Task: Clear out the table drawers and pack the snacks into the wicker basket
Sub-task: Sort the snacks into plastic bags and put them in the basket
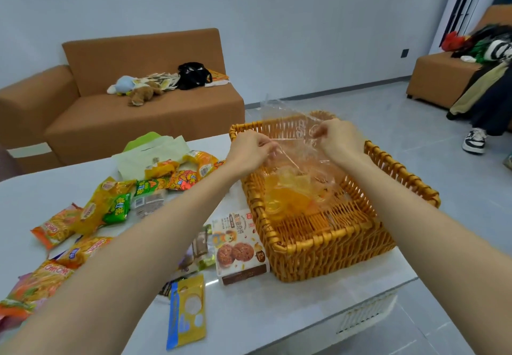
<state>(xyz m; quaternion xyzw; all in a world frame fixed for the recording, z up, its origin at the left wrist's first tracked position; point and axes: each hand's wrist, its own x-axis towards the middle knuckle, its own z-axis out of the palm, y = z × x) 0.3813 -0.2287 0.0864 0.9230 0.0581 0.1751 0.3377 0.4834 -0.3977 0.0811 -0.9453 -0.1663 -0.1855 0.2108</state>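
Holds a clear plastic bag [293, 130] by its mouth over the wicker basket [313, 239], with both arms stretched forward. Pinches the left side of the mouth with the left hand [250, 150], fingers curled tight on the film. Pinches the right side with the right hand [339, 139], fingers likewise curled on the film, pulled taut between the two. Lower part of the bag down inside the basket, with yellow and orange pieces [288, 196] in it; cannot tell whether resting on the woven floor or hanging just above. Basket upright on the right part of the white table [277, 313]. Just beside the basket's near left corner, flat on the table: a cookie box [239, 243]. Nearer the front edge, well apart from the basket: a blue and yellow packet [187, 310]. Further left, partly hidden under the left forearm: a spread of snack packets, among them orange noodle packets [55, 227] and green packets [119, 209], several overlapping. Behind these, a pale green bag [149, 155]. Beyond the table, a brown sofa [138, 116] with soft toys [135, 89] and a black bag [192, 74] on its seat. At the far right, a second brown seat [440, 74] heaped with clothes [487, 46], and a black-and-white shoe [474, 139] on the grey floor.
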